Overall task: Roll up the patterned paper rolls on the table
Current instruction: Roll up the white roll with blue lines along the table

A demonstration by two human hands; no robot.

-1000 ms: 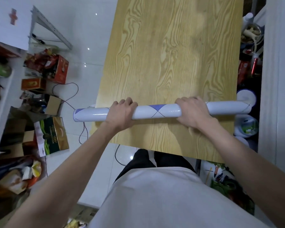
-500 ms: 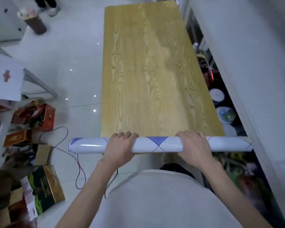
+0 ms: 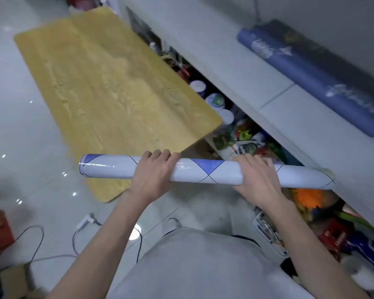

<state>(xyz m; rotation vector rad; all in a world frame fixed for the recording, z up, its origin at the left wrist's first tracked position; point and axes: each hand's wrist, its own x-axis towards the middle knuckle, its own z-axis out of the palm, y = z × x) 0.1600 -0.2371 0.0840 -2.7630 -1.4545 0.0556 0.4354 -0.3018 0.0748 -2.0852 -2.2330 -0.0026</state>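
Swinging right, the view now sets the wooden table [image 3: 108,87] off to the far left, with no paper showing on it. A second ago the patterned paper roll lay across its near edge under both hands. The white ledge [image 3: 235,67] fills the right side, and a dark blue roll [image 3: 311,76] lies along its far part.

The patterned paper roll [image 3: 203,171] is now off the table and carried level in the air, just near of the table's near right corner. It looks fully wound, so I judge the rolling of this one done and the carry to be toward the ledge, perhaps to lie beside the blue roll.

The left hand [image 3: 153,173] grasps the roll left of its middle, fingers curled over the top. The right hand [image 3: 257,178] grasps it right of the middle in the same way.

The roll's right end is close to the ledge's near edge and could catch there if it is not lifted. The gap between table and ledge is packed with clutter [image 3: 242,134], so there is little room low down. The ledge top nearer than the blue roll looks bare. On the left the floor is open, apart from cables [image 3: 37,240] near the feet.
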